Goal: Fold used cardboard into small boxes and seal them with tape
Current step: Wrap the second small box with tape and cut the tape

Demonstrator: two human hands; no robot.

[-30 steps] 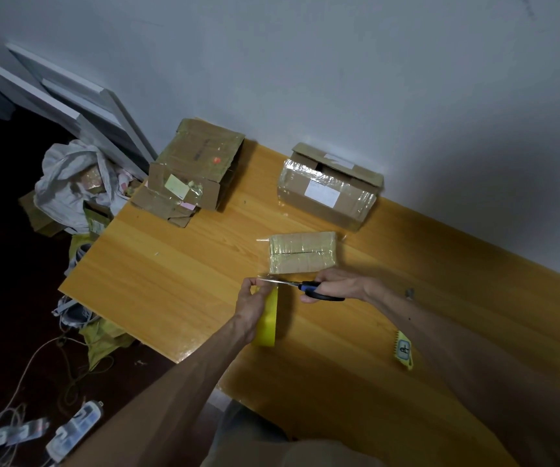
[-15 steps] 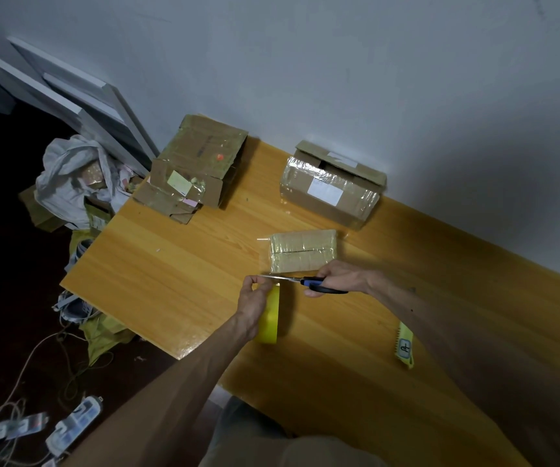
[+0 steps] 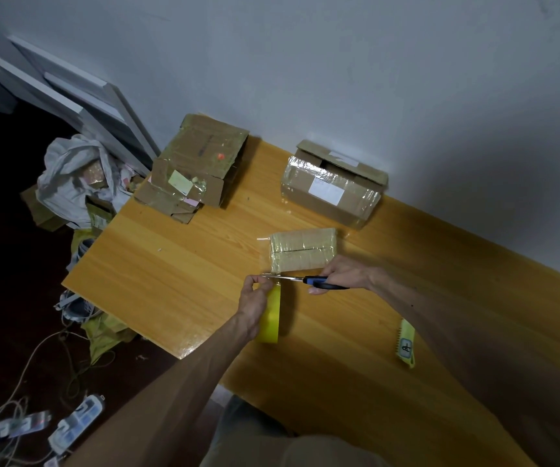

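Observation:
A small cardboard box (image 3: pixel 302 249) wrapped in clear tape lies on the wooden table (image 3: pixel 177 278). A strip of clear tape runs from its left end down to the yellow tape roll (image 3: pixel 272 315), which my left hand (image 3: pixel 255 301) grips while pinching the strip. My right hand (image 3: pixel 342 274) holds blue-handled scissors (image 3: pixel 319 283), their blades reaching left across the strip between box and roll.
A flattened, taped cardboard box (image 3: pixel 198 166) sits at the table's far left corner. A bigger taped box (image 3: pixel 332 190) stands against the wall. A yellow comb-like tool (image 3: pixel 406 345) lies at the right. Bags, boards and cables clutter the floor left of the table.
The scissors have shifted slightly left along the tape strip. Both hands stay in nearly the same place beside the small box.

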